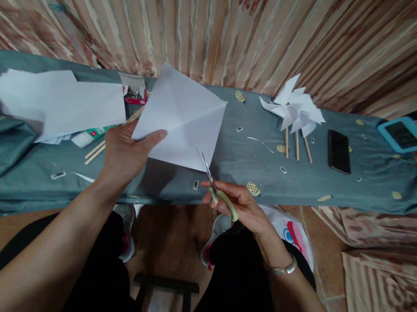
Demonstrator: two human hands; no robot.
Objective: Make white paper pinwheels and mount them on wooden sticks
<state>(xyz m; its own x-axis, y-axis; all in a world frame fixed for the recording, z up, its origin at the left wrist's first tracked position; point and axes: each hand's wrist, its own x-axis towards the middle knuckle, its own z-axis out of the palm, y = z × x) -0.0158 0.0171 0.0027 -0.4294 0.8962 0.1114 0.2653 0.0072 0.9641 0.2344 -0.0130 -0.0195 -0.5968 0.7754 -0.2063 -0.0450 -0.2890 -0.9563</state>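
Observation:
My left hand (127, 148) grips a square sheet of white paper (189, 115) by its left edge, thumb on top. Creases run across the sheet and meet near its middle. In my right hand (242, 204) is a pair of scissors (227, 205) with pale green handles. Their blades are parted at the lower right corner of the paper; whether they touch it I cannot tell. Beyond my left hand lie wooden sticks (95, 153), partly hidden by that hand and the paper.
Several white paper pinwheels (294, 109) on sticks lie right of centre, beside a black phone (339, 152) and a blue-framed digital clock (404, 134). On the left are white sheets (61, 104), a green-and-white box (94, 135) and a small red box of metal pieces (135, 95). Curtains hang behind.

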